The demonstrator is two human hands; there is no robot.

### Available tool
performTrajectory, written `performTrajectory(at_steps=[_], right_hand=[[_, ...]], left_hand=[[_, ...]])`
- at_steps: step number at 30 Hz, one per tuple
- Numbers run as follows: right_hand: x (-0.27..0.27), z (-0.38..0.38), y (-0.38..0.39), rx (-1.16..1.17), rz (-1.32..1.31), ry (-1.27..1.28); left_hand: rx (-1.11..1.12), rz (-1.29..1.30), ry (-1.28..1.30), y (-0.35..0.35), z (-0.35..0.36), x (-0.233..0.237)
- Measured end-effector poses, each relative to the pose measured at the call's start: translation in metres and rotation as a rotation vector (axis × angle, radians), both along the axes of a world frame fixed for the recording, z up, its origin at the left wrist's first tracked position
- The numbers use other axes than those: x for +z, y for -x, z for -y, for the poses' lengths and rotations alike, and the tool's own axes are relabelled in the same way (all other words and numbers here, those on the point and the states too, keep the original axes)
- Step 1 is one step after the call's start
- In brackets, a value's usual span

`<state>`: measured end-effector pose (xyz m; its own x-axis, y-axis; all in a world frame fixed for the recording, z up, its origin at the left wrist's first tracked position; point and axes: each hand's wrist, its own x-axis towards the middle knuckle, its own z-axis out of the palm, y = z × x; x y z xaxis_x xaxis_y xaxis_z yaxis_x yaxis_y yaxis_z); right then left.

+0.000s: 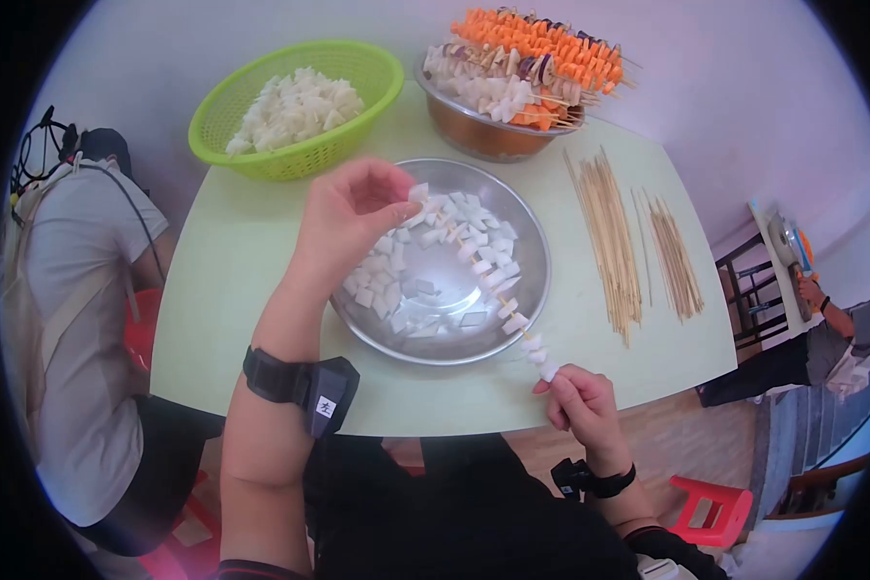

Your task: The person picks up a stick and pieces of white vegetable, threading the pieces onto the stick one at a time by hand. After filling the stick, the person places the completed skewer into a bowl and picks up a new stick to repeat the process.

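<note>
My left hand (362,201) is closed in a pinch on a white vegetable piece (419,192) at the far end of a bamboo skewer. The skewer (504,302) slants over the bowl, with several white pieces threaded along it at intervals. At its near end, by the table's front edge, my right hand (582,404) is closed around it, just below the lowest white pieces. Beneath the skewer stands a round metal bowl (435,359) holding many loose white cut pieces (382,280), mostly along its left and far sides.
A green plastic basket (261,166) of white pieces stands at the back left of the table (251,251). Behind the bowl, a metal basin (493,143) is heaped with loaded skewers (536,58). Bare bamboo skewers (609,242) lie right. A person (87,290) is at left.
</note>
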<state>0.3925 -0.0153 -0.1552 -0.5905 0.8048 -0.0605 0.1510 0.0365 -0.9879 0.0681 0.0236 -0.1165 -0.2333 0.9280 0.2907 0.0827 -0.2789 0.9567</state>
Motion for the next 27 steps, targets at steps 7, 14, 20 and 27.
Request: performTrajectory(at_steps=[7,14,20,27], right_hand=[[0.0028,-0.0013,0.0012,0.016,0.018,0.002],[0.0019,-0.0005,-0.0007,0.003,0.022,0.004],[-0.0001,-0.0002,-0.0014,0.015,0.030,-0.027],[0.0012,0.0010,0.0001,0.006,0.040,-0.026]], left_hand=[[-0.057,0.153,-0.010,0.0010,0.0021,0.0037],[-0.093,0.245,0.002,0.0011,0.0034,0.0039],[-0.091,0.268,0.000,0.0022,0.0019,0.0012],[-0.056,0.305,-0.023,0.0012,0.0008,0.0001]])
